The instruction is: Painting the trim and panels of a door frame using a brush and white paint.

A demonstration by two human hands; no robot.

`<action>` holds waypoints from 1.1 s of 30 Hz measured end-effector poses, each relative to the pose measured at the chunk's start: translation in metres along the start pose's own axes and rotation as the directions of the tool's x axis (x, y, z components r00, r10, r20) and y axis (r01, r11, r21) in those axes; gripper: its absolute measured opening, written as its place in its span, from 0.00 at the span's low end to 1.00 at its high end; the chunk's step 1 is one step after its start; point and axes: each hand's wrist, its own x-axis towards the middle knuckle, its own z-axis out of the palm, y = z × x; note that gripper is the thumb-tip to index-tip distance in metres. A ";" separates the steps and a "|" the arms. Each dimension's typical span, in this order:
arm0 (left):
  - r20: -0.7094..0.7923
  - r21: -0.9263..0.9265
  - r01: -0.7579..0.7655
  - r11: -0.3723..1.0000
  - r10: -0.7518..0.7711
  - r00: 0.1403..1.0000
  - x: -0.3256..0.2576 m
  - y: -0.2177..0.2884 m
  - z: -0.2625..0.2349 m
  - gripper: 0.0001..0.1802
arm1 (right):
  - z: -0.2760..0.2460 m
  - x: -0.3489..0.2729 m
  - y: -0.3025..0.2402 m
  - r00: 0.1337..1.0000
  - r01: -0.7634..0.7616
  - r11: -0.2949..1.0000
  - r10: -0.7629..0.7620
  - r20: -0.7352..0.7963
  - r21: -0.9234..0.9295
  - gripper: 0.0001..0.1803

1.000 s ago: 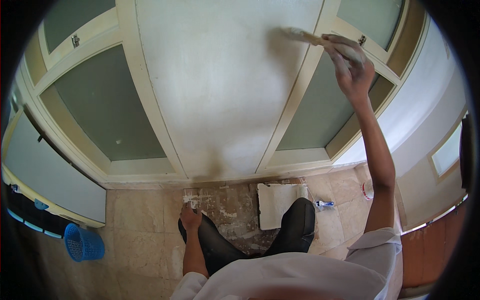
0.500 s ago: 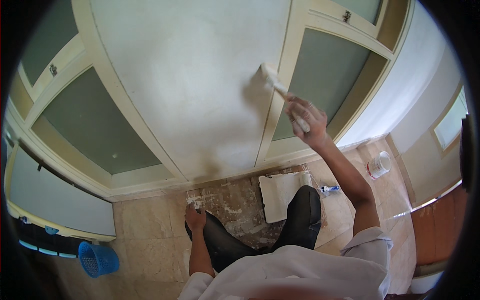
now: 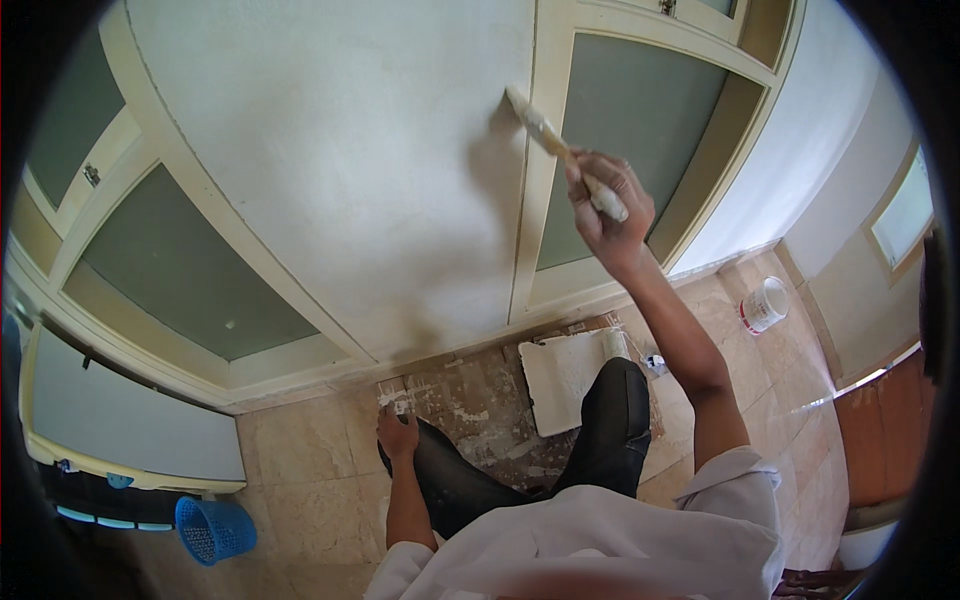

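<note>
My right hand is closed around the handle of a paint-smeared paintbrush. The bristle end points up and left to the white wall panel, close to the cream frame along its right side, and a shadow falls beside it. Whether the tip touches the wall is hard to see. My left hand lies on my left knee, fingers forward and apart, with nothing visible in it. Below the wall, a paint tray coated with white paint rests by my right knee, with a white roller at its right side.
Paint-spattered sheeting covers the floor under the tray. A white bucket lies tilted at the right. Grey-green recessed panels flank the wall. At the left stand a white cabinet-like unit and a blue basket.
The brush and my right hand have moved up slightly and to the left, and the brush has turned edge-on. My left hand stays on the knee. The view has shifted a little.
</note>
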 end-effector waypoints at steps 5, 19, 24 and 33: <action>-0.008 -0.022 -0.017 1.000 0.016 1.000 0.001 -0.004 0.004 0.32 | -0.007 -0.001 0.001 0.997 -0.079 0.997 0.079 -0.023 0.022 0.11; -0.060 0.031 -0.059 0.998 0.061 0.996 -0.004 -0.002 0.010 0.32 | -0.007 0.003 -0.006 0.980 -0.197 0.980 0.197 0.002 0.041 0.09; -0.037 0.038 -0.042 0.998 0.043 0.998 -0.002 -0.002 0.007 0.31 | -0.004 0.001 -0.008 0.965 -0.254 0.966 0.249 0.088 0.053 0.08; -0.029 0.018 -0.035 0.999 0.036 0.999 -0.002 -0.004 0.008 0.31 | -0.004 0.078 0.008 0.953 -0.256 0.964 0.240 0.186 0.068 0.06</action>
